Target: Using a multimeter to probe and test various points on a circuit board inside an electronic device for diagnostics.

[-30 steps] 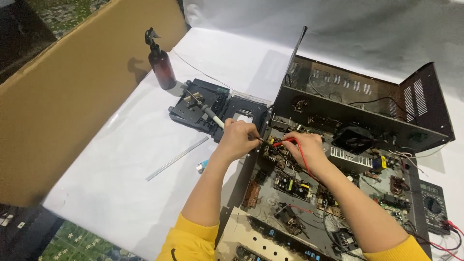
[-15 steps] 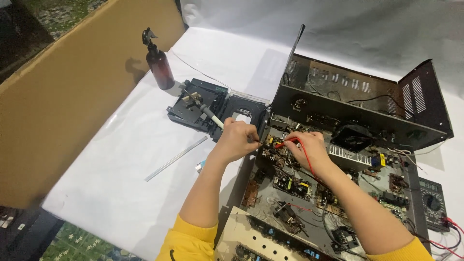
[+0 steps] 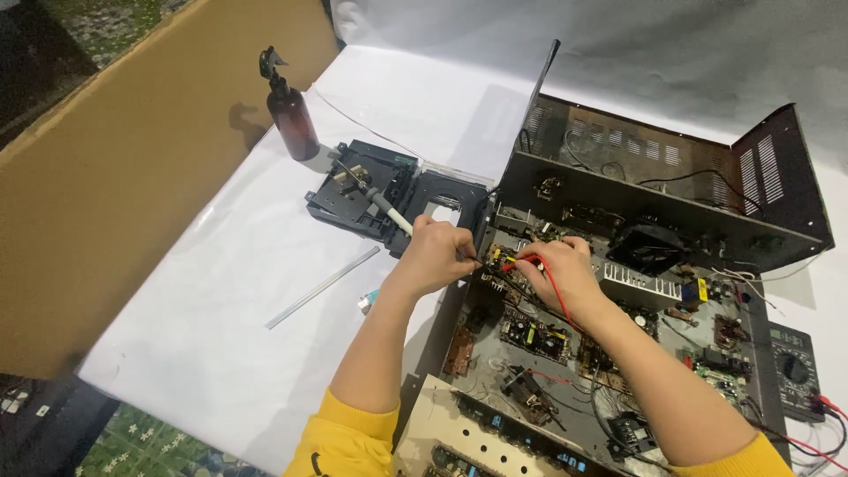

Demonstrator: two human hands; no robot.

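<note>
Covering the work surface is a white sheet [image 3: 221, 353], with patterned green floor [image 3: 150, 446] showing past its near edge. On it lies an opened electronics chassis [image 3: 618, 353], its circuit boards exposed. Both hands meet over the boards at its left side: the left hand [image 3: 437, 256] is closed around a grey-handled tool [image 3: 389, 212], tip down at the board; the right hand [image 3: 556, 269] pinches a red probe [image 3: 508, 262] whose red lead [image 3: 556, 296] runs back over the wrist. A multimeter [image 3: 795, 371] sits at the chassis's right. Left of the hands lie a clear strip [image 3: 322, 287] and a black plastic module [image 3: 389, 194]; beyond stands a brown spray bottle [image 3: 287, 110]. A cardboard panel [image 3: 115, 177] walls the left side. Since a second ago, the hands have scarcely moved, remaining at the same spot.
</note>
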